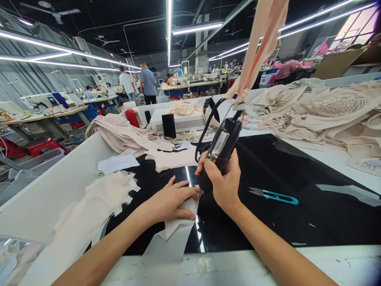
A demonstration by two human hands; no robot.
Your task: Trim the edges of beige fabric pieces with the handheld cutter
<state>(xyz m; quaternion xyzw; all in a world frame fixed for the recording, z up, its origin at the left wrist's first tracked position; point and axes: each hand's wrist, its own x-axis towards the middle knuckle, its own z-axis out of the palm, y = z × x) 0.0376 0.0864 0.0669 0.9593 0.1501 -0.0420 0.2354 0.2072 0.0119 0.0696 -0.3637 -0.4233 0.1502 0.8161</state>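
Observation:
My right hand [224,178] is wrapped round a black corded hand tool [218,145] with a silver lever, its lower end down at the fabric. The tool's exact kind I cannot make out. My left hand [172,200] lies flat with fingers spread, pressing a pale fabric piece [175,228] onto the black glossy tabletop [235,222]. Its fingertips are close beside the tool's tip, which is mostly hidden. A pink fabric strip [253,51] hangs from above, tied near the tool's top. Right of my hands lie teal-handled thread snips [274,194].
Cut beige pieces [98,202] are piled left, beside a white side wall [53,190]. A phone [169,126] leans against a white box [186,121]. Beige garments [321,107] heap at the right. Behind, people [148,81] stand among sewing tables.

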